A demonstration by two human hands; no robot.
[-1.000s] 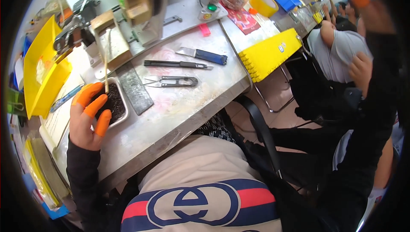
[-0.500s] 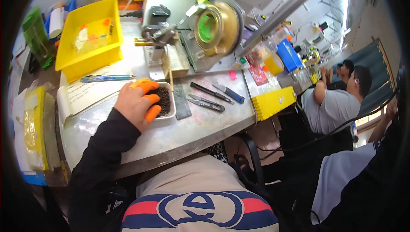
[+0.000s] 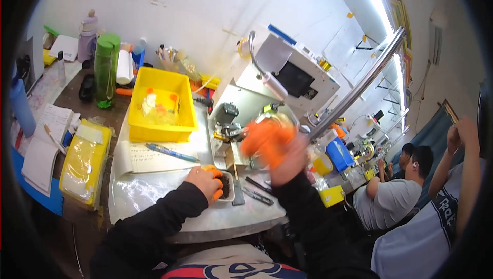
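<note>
My left hand (image 3: pixel 204 183), with orange finger covers on its fingertips, rests at the small white tray (image 3: pixel 231 192). Its fingers curl together over the near left part of the tray, and what they pinch, if anything, is hidden. Small dark pieces (image 3: pixel 225 188) fill the tray. Raised over the right side of the bench is my right hand (image 3: pixel 280 148), also in orange finger covers and smeared by motion. It covers most of the machine behind it. Between the hands lie a grey flat strip (image 3: pixel 238 191), a black-handled tool (image 3: pixel 258 185) and dark tweezers or snips (image 3: pixel 258 196).
A yellow bin (image 3: pixel 163 132) stands behind a notepad (image 3: pixel 138 158) with a blue pen (image 3: pixel 172 152). A green bottle (image 3: pixel 106 68) and a yellow wrapped pack (image 3: pixel 84 163) are at left. Two people sit to the right; another person's raised arms (image 3: pixel 457 145) show nearer.
The view has tilted upward, showing more wall and bench. My right hand has come into view, raised and moving. My left hand stays at the tray, its fingers more curled.
</note>
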